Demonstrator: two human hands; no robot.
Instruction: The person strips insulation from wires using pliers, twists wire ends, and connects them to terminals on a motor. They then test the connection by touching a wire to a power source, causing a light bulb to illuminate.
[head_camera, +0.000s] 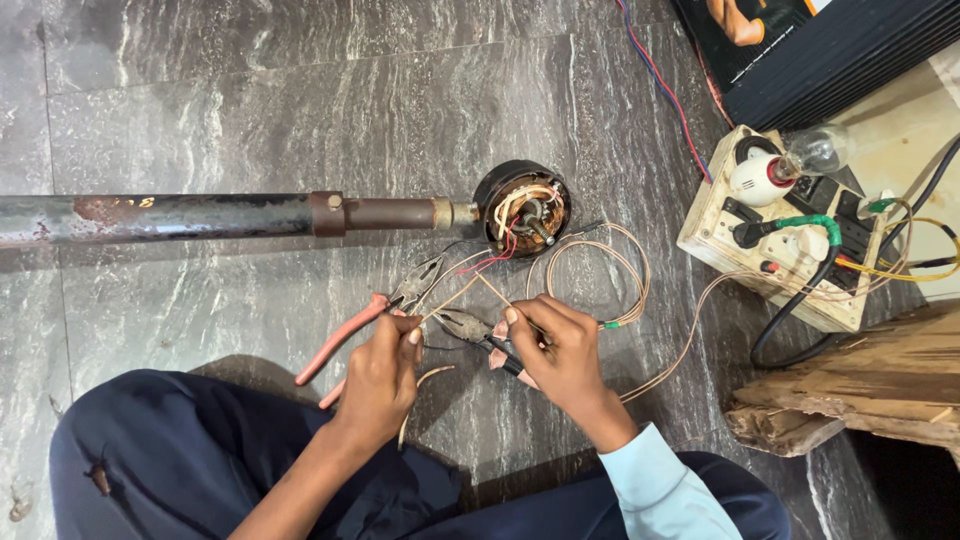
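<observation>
Wire: a thin copper wire (470, 290) is stretched over the grey stone floor (250, 100), just below the open motor housing (521, 208).
Left hand: the left hand (382, 378) is closed, the wire pinched at its fingertips; red-handled pliers (372, 318) are seen lying right beside it on the floor.
Right hand: the right hand (562, 352) is clenched around dark-handled pliers (478, 334), whose nose is pointed left, up against the wire between the two hands.
Grip and wire: the wire is held at the left hand's fingertips and met by the right hand's pliers just beside them.
Motor: the housing is fixed to the end of a long dark pipe (170, 215) laid across the floor; red and black leads are seen spilling from it toward the hands.
Open room: bare floor is left above the pipe and to the far left.
Edges: the space at the right is closed in by a test board (720, 235) carrying a bulb (815, 150) and sockets, with a rough wooden block (860, 385) below it.
In the way: a loop of copper wire (600, 275) is spread just right of the hands; the person's dark-trousered knees are close below.
</observation>
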